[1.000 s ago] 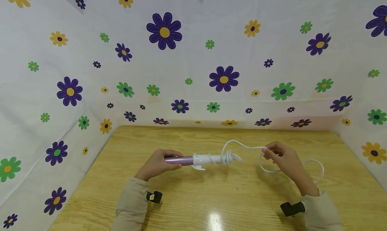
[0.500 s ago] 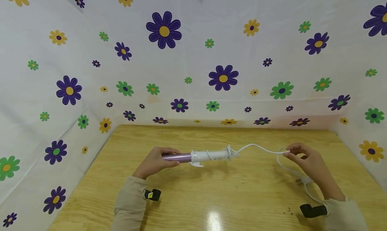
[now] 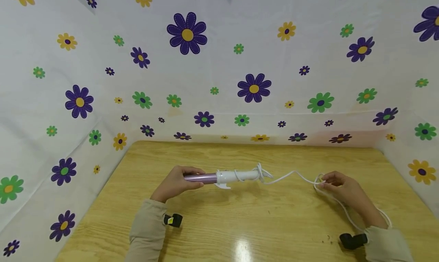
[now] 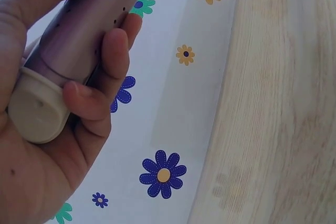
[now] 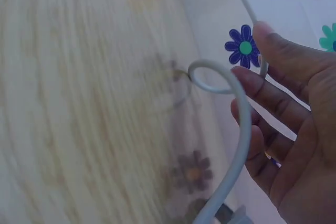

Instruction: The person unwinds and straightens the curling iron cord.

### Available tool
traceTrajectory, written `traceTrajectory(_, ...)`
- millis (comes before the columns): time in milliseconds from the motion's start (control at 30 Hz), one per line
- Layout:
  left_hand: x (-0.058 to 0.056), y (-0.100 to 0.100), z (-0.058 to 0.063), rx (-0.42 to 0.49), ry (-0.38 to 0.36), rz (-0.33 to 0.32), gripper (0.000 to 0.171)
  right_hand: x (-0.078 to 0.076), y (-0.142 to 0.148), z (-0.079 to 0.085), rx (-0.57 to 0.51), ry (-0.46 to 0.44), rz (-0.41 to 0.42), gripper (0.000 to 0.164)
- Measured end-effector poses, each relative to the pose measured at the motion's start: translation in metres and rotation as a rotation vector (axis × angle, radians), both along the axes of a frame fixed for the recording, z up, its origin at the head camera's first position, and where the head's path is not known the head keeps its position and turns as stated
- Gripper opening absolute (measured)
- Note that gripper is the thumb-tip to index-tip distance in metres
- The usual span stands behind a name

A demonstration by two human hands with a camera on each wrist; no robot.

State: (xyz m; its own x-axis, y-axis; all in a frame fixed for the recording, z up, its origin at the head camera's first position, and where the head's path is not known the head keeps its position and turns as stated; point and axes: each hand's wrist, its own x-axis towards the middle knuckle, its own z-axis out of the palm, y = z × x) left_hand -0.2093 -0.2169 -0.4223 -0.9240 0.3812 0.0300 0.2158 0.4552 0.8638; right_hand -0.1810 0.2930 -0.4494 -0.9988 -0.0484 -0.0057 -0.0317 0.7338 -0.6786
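Note:
A curling iron with a purple barrel (image 3: 207, 178) and a white handle (image 3: 228, 176) lies crosswise, held just above the table. My left hand (image 3: 178, 184) grips the barrel; in the left wrist view, fingers wrap round it near its pale end cap (image 4: 39, 108). White cord (image 3: 295, 172) is wound about the handle and bunched at its end, then runs right in a slack bend. Between thumb and fingertips my right hand (image 3: 351, 193) pinches this cord. A loop of cord (image 5: 242, 124) hangs beside the fingers in the right wrist view.
The wooden table (image 3: 267, 227) is bordered by a white flowered cloth (image 3: 205, 75) at the back and sides. Black wrist cameras (image 3: 173, 220) are strapped at both sleeves. Small dark specks (image 3: 327, 239) lie near the right wrist.
My right hand has moved right with the cord, then slightly lower. The cord was drawn out from the handle and now sags more. My left hand has hardly moved.

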Motion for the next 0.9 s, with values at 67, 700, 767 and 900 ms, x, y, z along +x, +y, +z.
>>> traceTrajectory(67, 0.0, 0.0, 0.0, 0.001, -0.001, -0.001, 0.035, 0.001, -0.003, 0.002, -0.013, 0.012, 0.022, 0.036)
traceTrajectory(700, -0.003, -0.001, -0.002, 0.01, -0.02, -0.007, 0.036, 0.008, -0.051, 0.025, -0.195, 0.098, 0.265, 0.035)
traceTrajectory(767, -0.003, 0.0, -0.003, 0.01, -0.019, -0.007, 0.036, 0.006, -0.063, 0.027, -0.205, 0.077, 0.293, 0.036)
traceTrajectory(900, -0.003, 0.0, -0.003, 0.004, -0.023, 0.001, 0.036, 0.003, -0.084, 0.028, -0.219, 0.05, 0.329, 0.04)
